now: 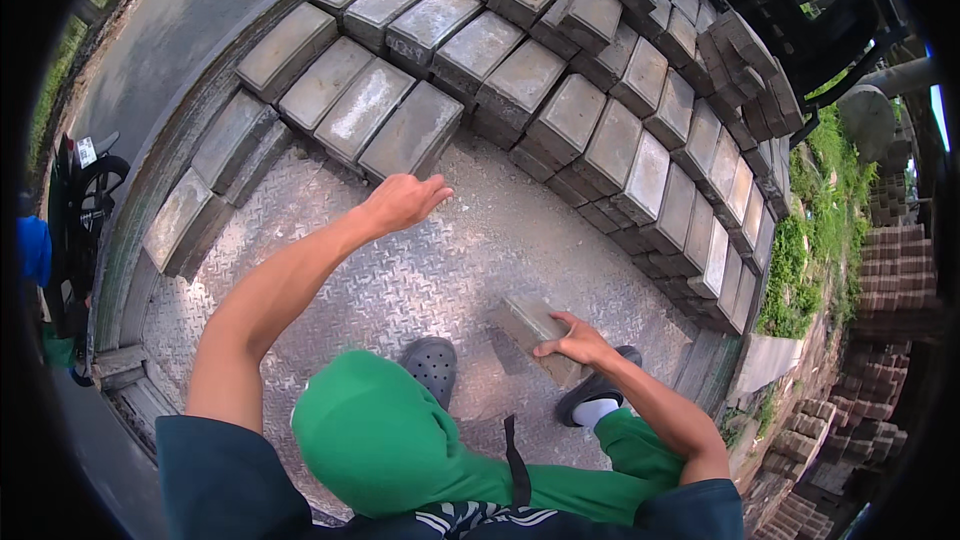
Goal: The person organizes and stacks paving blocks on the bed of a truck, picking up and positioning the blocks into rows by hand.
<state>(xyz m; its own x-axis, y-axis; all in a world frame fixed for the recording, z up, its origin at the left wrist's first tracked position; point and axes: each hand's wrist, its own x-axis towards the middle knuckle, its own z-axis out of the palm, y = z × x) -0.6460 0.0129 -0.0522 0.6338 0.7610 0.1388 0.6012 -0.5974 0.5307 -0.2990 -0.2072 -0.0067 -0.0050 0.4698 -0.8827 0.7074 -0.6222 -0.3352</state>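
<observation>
Low over the metal floor, my right hand point(582, 342) grips a grey concrete paving block point(528, 325) by its side, the thumb across its upper face. The block is tilted, one end toward the stacked blocks. My left arm reaches forward, and my left hand point(405, 203) hangs just in front of the near end of a grey paver point(412, 130) in the left row. Its fingers are loosely bent with a small gap at the thumb, and nothing shows in them. Whether that hand touches the paver cannot be told.
Stacked pavers point(600, 145) curve from the far left to the right, higher at the back right. A dusty tread-plate floor point(390, 285) lies under my dark clogs point(432, 370). A low side rail point(165, 155) borders the left; a motorcycle point(95, 190) stands beyond it. More block piles point(895, 280) are at right.
</observation>
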